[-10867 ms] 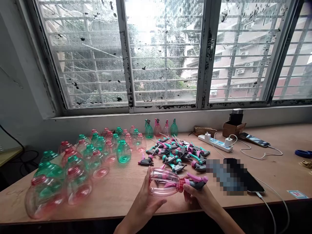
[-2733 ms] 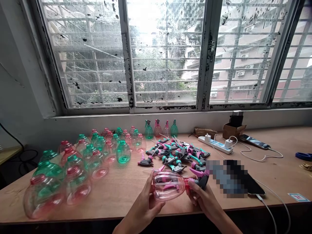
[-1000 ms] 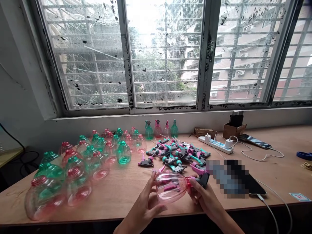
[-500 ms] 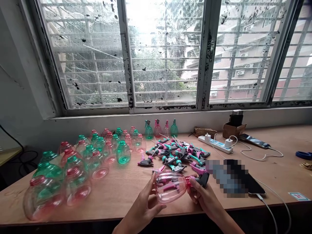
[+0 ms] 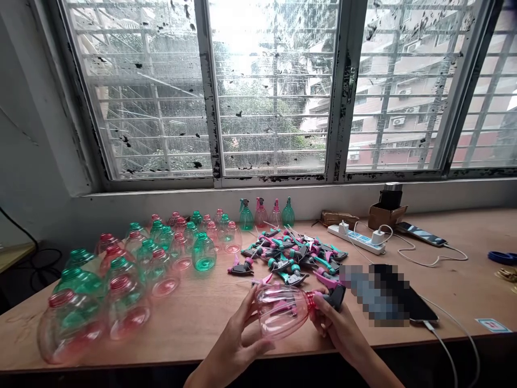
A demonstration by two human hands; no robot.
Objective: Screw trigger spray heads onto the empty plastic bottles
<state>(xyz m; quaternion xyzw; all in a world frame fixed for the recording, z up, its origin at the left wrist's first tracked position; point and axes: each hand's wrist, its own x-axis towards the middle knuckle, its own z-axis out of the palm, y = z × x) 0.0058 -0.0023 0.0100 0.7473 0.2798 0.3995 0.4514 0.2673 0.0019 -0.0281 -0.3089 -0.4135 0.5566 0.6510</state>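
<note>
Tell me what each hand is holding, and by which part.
Both hold one pink spray bottle, lying sideways. The left hand cups its clear body near the base; the right hand grips the neck, by the trigger head.

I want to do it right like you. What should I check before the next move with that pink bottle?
1. Left hand holds the pink bottle by its body: ok.
2. Right hand holds the spray head at the bottle's neck: ok.
3. Bottle held sideways above the table: ok.
4. Spray head screwed fully tight: cannot tell.
5. Empty bottles stand apart, to the left: ok.
</note>
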